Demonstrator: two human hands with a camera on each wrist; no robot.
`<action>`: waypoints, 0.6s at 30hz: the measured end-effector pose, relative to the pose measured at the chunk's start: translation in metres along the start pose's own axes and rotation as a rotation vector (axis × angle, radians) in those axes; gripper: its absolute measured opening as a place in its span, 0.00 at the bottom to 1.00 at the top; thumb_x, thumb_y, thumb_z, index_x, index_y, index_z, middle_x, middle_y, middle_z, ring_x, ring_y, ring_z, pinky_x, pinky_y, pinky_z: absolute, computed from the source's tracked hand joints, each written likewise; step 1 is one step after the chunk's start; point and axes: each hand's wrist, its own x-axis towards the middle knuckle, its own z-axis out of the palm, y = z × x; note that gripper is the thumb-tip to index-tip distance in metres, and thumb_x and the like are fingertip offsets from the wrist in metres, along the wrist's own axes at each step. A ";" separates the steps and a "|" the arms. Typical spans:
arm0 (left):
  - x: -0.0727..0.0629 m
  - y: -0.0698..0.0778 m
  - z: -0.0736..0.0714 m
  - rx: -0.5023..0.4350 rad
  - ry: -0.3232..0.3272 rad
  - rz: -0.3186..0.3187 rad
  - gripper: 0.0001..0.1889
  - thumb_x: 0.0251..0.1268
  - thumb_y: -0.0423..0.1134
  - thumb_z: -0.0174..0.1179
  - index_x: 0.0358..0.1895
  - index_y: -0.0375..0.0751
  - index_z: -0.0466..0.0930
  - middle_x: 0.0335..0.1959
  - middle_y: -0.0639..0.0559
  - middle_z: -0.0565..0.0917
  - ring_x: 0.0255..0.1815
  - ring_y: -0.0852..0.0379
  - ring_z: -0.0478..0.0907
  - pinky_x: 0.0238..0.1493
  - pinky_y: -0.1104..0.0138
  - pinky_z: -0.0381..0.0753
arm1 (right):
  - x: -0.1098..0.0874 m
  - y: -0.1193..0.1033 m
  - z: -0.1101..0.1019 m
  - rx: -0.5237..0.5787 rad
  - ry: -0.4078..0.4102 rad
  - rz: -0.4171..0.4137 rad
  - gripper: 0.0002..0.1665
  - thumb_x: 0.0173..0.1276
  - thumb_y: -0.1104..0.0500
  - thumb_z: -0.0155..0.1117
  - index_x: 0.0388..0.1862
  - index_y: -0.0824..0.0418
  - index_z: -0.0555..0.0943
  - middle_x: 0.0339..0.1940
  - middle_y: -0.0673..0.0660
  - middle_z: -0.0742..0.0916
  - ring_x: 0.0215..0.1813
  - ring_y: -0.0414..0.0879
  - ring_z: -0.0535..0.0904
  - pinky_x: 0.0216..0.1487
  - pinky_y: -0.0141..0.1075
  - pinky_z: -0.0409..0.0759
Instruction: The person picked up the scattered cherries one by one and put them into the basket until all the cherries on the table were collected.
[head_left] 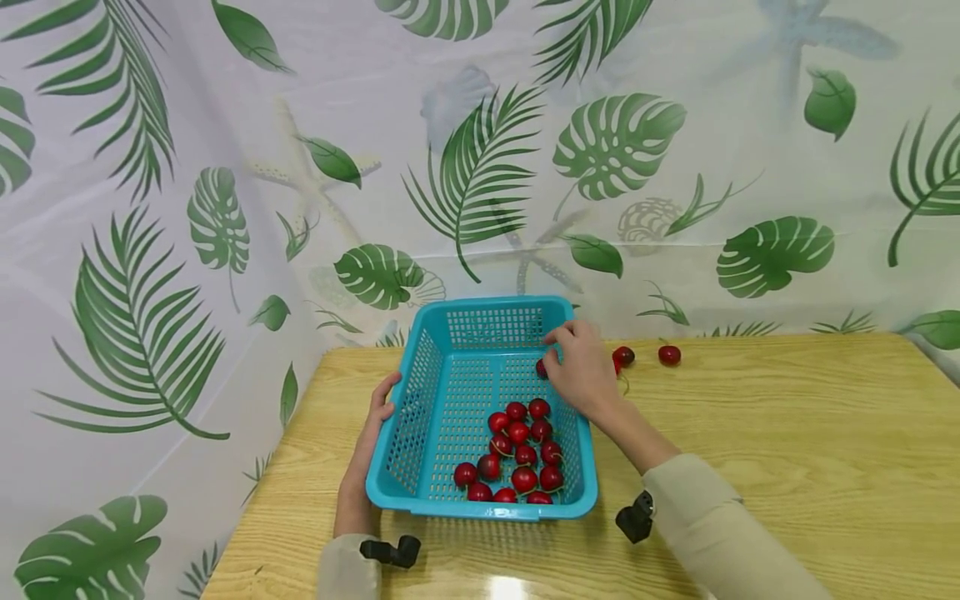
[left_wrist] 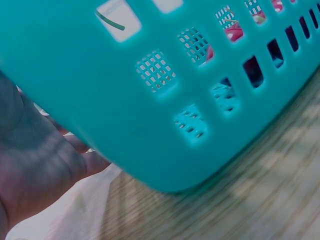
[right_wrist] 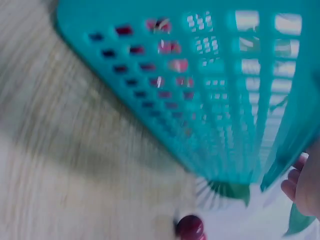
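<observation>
A blue-green perforated plastic basket (head_left: 495, 508) stands on the wooden table, with several red cherries (head_left: 523, 479) gathered in its near right part. My left hand (head_left: 369, 446) rests along the basket's left outer side, fingers against the wall near the rim; in the left wrist view the palm (left_wrist: 37, 155) and loosely extended fingers show beside the corner. Over the right wall reaches my right hand (head_left: 587, 367), thumb and index fingertips apart inside the rim. One cherry (head_left: 542, 368) shows just below the thumb tip. Its other fingers are partly hidden.
Outside the basket, loose cherries lie at the table's back right, one (head_left: 670, 355) apart from others (head_left: 623, 357) beside my right wrist. The wooden table (head_left: 780, 433) stretches to the right. A leaf-patterned sheet (head_left: 480, 167) hangs behind and at the left.
</observation>
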 end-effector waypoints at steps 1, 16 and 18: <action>0.000 -0.002 -0.002 0.000 -0.002 0.003 0.28 0.75 0.38 0.42 0.77 0.50 0.58 0.72 0.52 0.66 0.63 0.54 0.73 0.58 0.64 0.76 | 0.000 0.005 0.000 0.004 0.031 0.004 0.09 0.63 0.67 0.60 0.40 0.67 0.84 0.45 0.64 0.80 0.47 0.59 0.73 0.37 0.48 0.77; 0.001 -0.019 -0.015 -0.032 0.012 -0.035 0.29 0.75 0.33 0.39 0.78 0.52 0.56 0.71 0.52 0.68 0.63 0.54 0.74 0.59 0.62 0.76 | -0.017 0.074 -0.023 0.016 -0.020 0.402 0.35 0.65 0.64 0.54 0.72 0.68 0.61 0.67 0.75 0.64 0.50 0.67 0.70 0.36 0.54 0.74; 0.003 -0.021 -0.017 -0.045 -0.014 0.012 0.29 0.74 0.35 0.41 0.77 0.51 0.58 0.71 0.53 0.68 0.62 0.54 0.74 0.58 0.63 0.76 | -0.022 0.082 -0.025 0.000 -0.052 0.452 0.35 0.65 0.64 0.54 0.71 0.69 0.60 0.65 0.76 0.65 0.41 0.63 0.71 0.29 0.48 0.72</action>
